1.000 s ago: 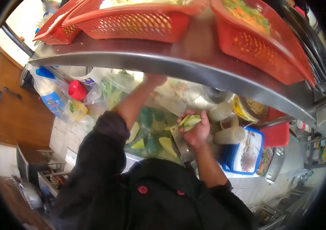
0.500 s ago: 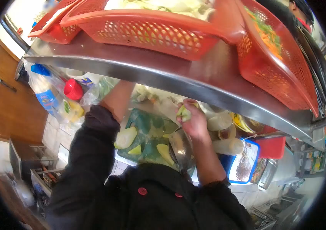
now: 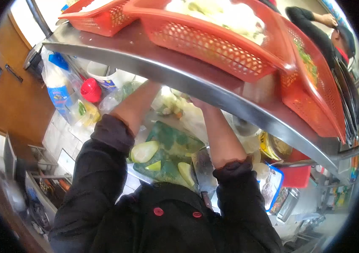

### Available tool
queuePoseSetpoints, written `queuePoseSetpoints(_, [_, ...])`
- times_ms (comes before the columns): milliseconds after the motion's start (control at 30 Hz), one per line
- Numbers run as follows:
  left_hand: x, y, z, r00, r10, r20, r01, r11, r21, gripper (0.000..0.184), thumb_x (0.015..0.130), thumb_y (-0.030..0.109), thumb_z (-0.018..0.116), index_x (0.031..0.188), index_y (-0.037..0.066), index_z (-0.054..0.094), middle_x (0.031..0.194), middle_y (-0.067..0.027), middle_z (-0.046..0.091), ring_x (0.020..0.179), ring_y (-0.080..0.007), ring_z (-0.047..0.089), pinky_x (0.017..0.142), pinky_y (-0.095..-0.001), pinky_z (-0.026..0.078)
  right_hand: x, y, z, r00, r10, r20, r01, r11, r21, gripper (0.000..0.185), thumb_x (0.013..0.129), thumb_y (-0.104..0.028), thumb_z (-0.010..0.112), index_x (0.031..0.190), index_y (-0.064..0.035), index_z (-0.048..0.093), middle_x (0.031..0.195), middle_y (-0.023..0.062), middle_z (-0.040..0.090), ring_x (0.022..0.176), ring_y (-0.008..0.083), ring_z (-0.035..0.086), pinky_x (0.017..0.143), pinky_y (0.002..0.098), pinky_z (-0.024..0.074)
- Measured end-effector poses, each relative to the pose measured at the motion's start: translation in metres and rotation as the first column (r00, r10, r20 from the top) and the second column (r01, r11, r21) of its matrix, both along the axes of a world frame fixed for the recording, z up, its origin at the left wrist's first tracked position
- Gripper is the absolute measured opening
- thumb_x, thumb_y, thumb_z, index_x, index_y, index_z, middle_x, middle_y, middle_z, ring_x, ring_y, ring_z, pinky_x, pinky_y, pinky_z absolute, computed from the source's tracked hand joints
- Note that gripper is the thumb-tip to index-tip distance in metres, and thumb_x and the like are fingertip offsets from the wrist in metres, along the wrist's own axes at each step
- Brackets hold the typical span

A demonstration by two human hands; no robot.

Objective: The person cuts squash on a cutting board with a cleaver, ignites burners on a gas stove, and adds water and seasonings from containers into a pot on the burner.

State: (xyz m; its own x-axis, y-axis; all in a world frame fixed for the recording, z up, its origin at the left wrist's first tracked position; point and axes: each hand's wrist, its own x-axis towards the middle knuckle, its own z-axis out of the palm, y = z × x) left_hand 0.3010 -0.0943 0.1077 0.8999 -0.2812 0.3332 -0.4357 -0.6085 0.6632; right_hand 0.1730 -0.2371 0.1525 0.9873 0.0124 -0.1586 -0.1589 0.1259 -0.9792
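Note:
Both my arms reach forward under the metal shelf. The shelf edge hides my left hand; only the forearm shows. Of my right hand (image 3: 197, 102) a small part shows below that edge, its fingers hidden, near a pile of pale vegetable pieces (image 3: 169, 103) and clear plastic. Nearer my body lies a green cutting board (image 3: 173, 141). On it are a large pale-green vegetable piece (image 3: 144, 152), a small wedge (image 3: 154, 165) and a longer slice (image 3: 185, 172). A broad-bladed knife (image 3: 204, 168) lies at the board's right side, handle toward me.
Above my arms runs the steel shelf (image 3: 179, 80), carrying red perforated baskets (image 3: 213, 50) of cut vegetables. To the left are a red cup (image 3: 90, 90), a white bucket (image 3: 109, 80) and plastic bags (image 3: 59, 90). A blue-rimmed tray (image 3: 278, 181) stands right. Another person (image 3: 335, 33) is beyond the shelf.
My right hand, which held a pale-green vegetable piece over the board, has moved forward, mostly under the shelf. My left hand stays hidden there. The view has shifted, and more of the other person shows.

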Motion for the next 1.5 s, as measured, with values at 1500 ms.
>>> queuePoseSetpoints(1500, [0.009,-0.015,-0.006,0.998,0.031,0.045,-0.025,0.992,-0.125,0.039,0.082,0.014,0.055,0.121,0.008,0.056,0.118,-0.0155,0.06,0.107,-0.0316,0.057,0.086,-0.0418,0.046,0.087,-0.012,-0.022,0.919,-0.222,0.326,0.331,0.883,-0.332,0.013,0.088,-0.009,0.059,0.099,-0.0016,0.058,0.093,0.0076,0.062,0.084,0.0138,0.059,0.072,0.0281,0.0491])
